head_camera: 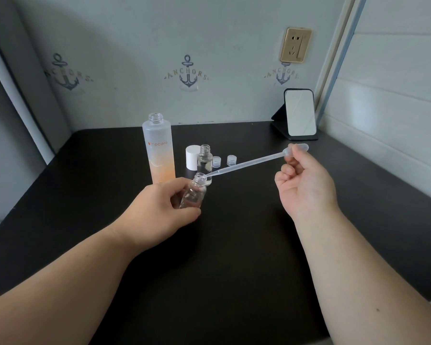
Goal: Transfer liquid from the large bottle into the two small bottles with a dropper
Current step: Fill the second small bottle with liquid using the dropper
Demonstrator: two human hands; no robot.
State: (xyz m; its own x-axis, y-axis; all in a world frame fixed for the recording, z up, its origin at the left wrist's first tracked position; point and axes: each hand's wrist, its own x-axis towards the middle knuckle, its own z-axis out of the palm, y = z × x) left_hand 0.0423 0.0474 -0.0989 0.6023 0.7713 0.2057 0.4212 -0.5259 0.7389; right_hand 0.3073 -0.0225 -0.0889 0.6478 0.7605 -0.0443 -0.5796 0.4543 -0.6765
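Observation:
The large frosted bottle with orange liquid stands uncapped on the black table. My left hand grips a small clear bottle, tilted to the right above the table. My right hand pinches the bulb of a clear plastic dropper; its tip sits at the mouth of the tilted bottle. A second small bottle stands upright behind, holding clear liquid.
A white cap stands beside the second small bottle, and two small clear caps lie to its right. A small mirror on a black stand sits at the back right by the wall.

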